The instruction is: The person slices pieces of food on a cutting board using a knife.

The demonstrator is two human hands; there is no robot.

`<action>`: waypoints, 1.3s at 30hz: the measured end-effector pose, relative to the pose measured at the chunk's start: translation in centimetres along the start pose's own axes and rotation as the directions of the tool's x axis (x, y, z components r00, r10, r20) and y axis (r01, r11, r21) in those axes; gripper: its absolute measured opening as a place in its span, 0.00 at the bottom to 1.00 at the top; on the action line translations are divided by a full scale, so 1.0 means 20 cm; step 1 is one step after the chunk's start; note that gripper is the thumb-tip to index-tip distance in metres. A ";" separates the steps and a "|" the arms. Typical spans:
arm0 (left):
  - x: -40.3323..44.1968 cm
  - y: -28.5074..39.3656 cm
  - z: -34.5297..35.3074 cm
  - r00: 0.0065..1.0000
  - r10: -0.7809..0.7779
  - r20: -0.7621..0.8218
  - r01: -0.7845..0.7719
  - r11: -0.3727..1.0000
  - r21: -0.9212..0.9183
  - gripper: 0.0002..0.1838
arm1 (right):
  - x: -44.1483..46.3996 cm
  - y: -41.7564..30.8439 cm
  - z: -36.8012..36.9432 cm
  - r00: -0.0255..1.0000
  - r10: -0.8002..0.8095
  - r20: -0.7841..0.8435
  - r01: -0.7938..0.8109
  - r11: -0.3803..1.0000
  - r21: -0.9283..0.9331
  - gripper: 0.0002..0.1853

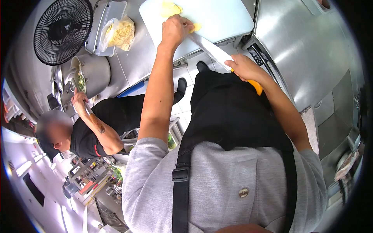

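Note:
My right hand (244, 66) is wrapped round the yellow handle of a large kitchen knife (213, 50). Its wide blade points up and left over the edge of the white cutting board (229, 17), tip close to my other hand. With fingers bent together, my left hand (176, 31) presses on a pale yellow piece of food (196, 27) lying on the board by the blade tip. Just beyond those fingers sits a small pile of thin yellow slices (171, 8). What kind of food it is, I cannot tell.
Left of the board are an open plastic bag of yellow shreds (121, 34), a clear plastic container (116, 9) and a black fan (63, 31). A co-worker (101, 124) reaches into a large steel pot (95, 73). A steel counter (311, 50) runs along the right.

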State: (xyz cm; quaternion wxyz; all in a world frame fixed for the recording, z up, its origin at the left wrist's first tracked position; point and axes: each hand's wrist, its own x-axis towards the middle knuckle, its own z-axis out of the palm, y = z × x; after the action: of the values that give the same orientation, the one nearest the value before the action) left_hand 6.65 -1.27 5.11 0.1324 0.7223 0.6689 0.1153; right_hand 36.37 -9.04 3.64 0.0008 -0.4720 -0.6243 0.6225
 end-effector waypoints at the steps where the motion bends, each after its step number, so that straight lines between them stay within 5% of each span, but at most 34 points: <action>1: 0.01 0.00 0.00 1.000 0.013 0.003 -0.013 1.000 0.000 0.13 | -0.06 0.03 -0.03 1.000 -0.011 0.003 0.011 0.999 -0.038 0.22; 10: -0.01 -0.02 0.00 0.986 0.134 0.102 -0.135 0.991 0.005 0.11 | -0.28 0.14 -0.13 0.994 0.095 -0.061 -0.093 0.995 0.042 0.22; 13: -0.06 -0.13 -0.03 0.994 -0.059 -0.091 0.026 0.945 -0.325 0.12 | -0.23 0.14 -0.14 0.997 0.072 -0.039 -0.070 0.996 0.049 0.22; 16: -0.17 -0.28 -0.13 0.935 -0.298 -0.193 0.271 0.950 -0.155 0.14 | -0.21 0.18 -0.14 0.997 0.072 -0.008 -0.071 0.995 0.076 0.21; 19: -0.20 -0.30 -0.07 0.968 -0.226 -0.106 0.223 0.974 -0.043 0.16 | -0.17 0.19 -0.14 0.997 0.071 0.013 -0.072 0.992 0.100 0.21; 22: -0.16 -0.27 -0.01 0.946 -0.323 -0.023 0.317 0.938 -0.144 0.17 | -0.14 0.20 -0.16 0.998 0.059 0.035 -0.063 0.990 0.127 0.20; 29: -0.16 -0.21 -0.02 0.975 -0.222 0.000 0.221 0.973 0.063 0.17 | -0.05 0.18 -0.16 0.998 0.033 0.059 -0.041 0.990 0.138 0.20; 32: -0.20 -0.16 -0.03 0.959 -0.282 0.001 0.276 0.937 -0.212 0.14 | -0.01 0.16 -0.15 0.998 0.012 0.060 -0.020 0.990 0.141 0.20; 35: -0.21 -0.13 0.07 0.945 -0.321 -0.062 0.191 0.697 -0.691 0.11 | 0.04 0.14 -0.13 0.998 -0.026 0.064 0.019 0.993 0.115 0.20; 39: -0.20 -0.04 0.10 0.921 -0.380 -0.092 0.258 0.768 -0.586 0.14 | 0.09 0.09 -0.08 0.998 -0.024 0.058 0.020 0.997 0.072 0.19</action>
State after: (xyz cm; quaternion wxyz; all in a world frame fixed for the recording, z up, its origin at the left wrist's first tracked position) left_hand 6.36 -5.26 3.03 0.2876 0.5099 0.7279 0.3569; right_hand 37.34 -7.06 1.62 0.0062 -0.4461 -0.6066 0.6580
